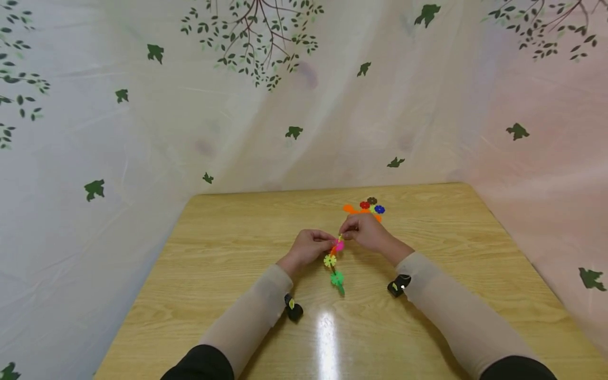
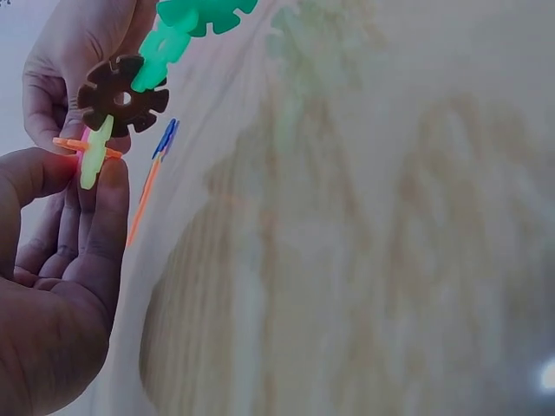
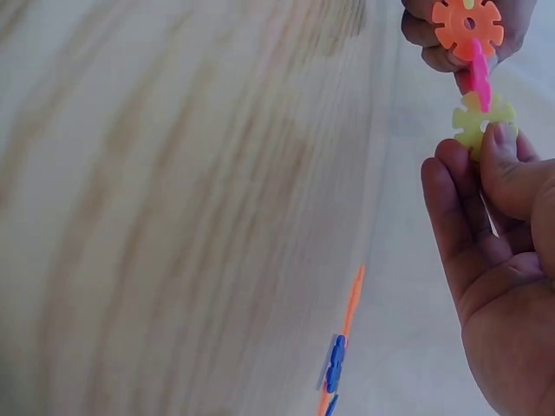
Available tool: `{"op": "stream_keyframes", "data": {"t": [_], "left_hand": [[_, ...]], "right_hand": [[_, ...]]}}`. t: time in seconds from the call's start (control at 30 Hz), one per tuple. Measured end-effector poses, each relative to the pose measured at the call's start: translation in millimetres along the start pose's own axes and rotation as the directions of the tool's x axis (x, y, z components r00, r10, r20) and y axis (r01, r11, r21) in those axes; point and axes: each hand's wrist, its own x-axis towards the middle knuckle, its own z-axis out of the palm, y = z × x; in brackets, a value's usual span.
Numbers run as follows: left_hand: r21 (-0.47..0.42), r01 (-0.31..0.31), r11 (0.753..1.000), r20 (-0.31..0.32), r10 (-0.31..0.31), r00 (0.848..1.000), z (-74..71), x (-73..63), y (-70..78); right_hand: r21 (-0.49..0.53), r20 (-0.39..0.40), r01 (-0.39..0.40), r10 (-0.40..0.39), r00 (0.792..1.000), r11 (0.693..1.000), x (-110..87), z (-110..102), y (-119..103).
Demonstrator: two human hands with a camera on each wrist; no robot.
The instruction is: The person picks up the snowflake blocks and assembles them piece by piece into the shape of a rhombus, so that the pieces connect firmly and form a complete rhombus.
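A chain of snowflake-shaped plastic discs (image 1: 334,262) hangs between my hands over the wooden table (image 1: 228,253), with pink, orange, yellow and green pieces running toward me. My left hand (image 1: 323,244) pinches a pale yellow-green disc (image 2: 94,156) crossed by an orange one, just below a dark disc (image 2: 121,95) and green discs (image 2: 195,16). My right hand (image 1: 349,232) pinches the far end; in the right wrist view the right hand (image 3: 475,149) grips a yellow-green disc (image 3: 481,120) joined to a pink disc (image 3: 479,74) and an orange disc (image 3: 468,24).
A small heap of loose discs (image 1: 366,207) in orange, red, brown and blue lies just beyond my right hand. A leaf-printed curtain (image 1: 142,132) surrounds the table on the far and both side edges. Bare wood lies to the left and near me.
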Motion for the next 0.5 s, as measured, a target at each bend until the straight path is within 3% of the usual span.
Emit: {"op": "stream_keyframes", "data": {"t": [0.3,0.5], "left_hand": [[0.047,-0.021,0.999,-0.019,0.022,1.000,-0.8,-0.2,-1.0],[0.053,-0.036,0.998,-0.041,0.038,0.998,0.4,-0.1,-3.1]], "right_hand": [[0.033,0.073,-0.061,0.059,0.996,0.998,-1.9,-6,6],[-0.056,0.021,-0.163,0.164,0.986,0.985,-2.3,-19,16]]}}
